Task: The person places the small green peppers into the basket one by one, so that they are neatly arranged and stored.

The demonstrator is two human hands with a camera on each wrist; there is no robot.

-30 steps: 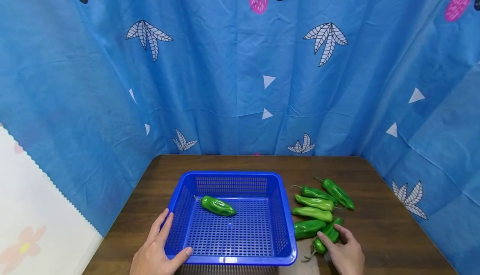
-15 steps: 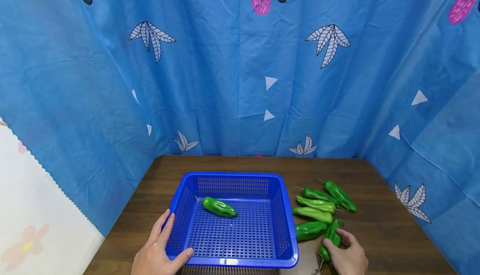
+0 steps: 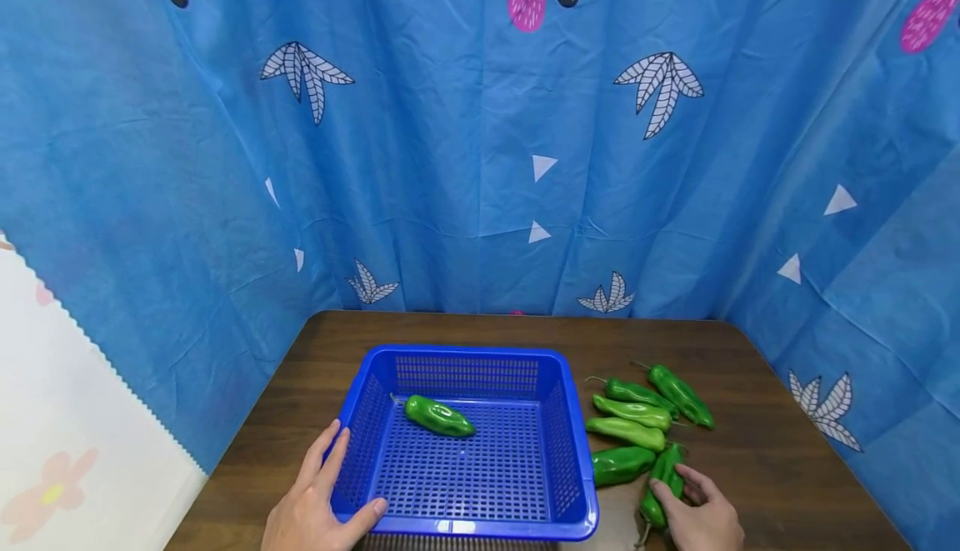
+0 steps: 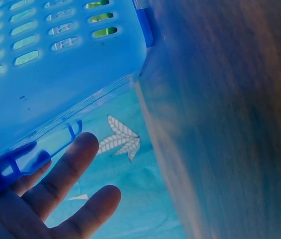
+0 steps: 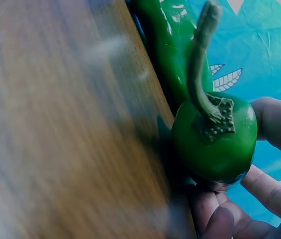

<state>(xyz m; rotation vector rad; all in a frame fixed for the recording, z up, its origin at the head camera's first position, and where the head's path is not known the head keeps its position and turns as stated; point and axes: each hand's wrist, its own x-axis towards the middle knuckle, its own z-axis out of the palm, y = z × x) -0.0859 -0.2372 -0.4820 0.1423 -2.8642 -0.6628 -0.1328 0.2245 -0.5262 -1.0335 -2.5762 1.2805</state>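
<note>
One dark green pepper (image 3: 438,416) lies inside the blue basket (image 3: 465,526), near its back left. My left hand (image 3: 311,501) rests at the basket's front left corner, thumb on the front rim and fingers along the left side; the left wrist view shows its fingers (image 4: 63,174) extended and spread. To the right of the basket, my right hand (image 3: 701,511) holds a dark green pepper (image 3: 664,484) between thumb and fingers. That pepper (image 5: 215,144) has its stem toward the right wrist camera. Another dark green pepper (image 3: 621,464) lies between it and the basket.
Behind the held pepper lie two light green peppers (image 3: 626,432) (image 3: 633,411) and two dark green ones (image 3: 641,393) (image 3: 681,397). The wooden table (image 3: 780,451) ends at a blue patterned curtain (image 3: 450,159). A white floral cloth (image 3: 75,418) hangs at the left.
The pepper under my right hand has turned more upright in view and shifted right, away from the basket, along with the hand. My left hand keeps its place at the basket.
</note>
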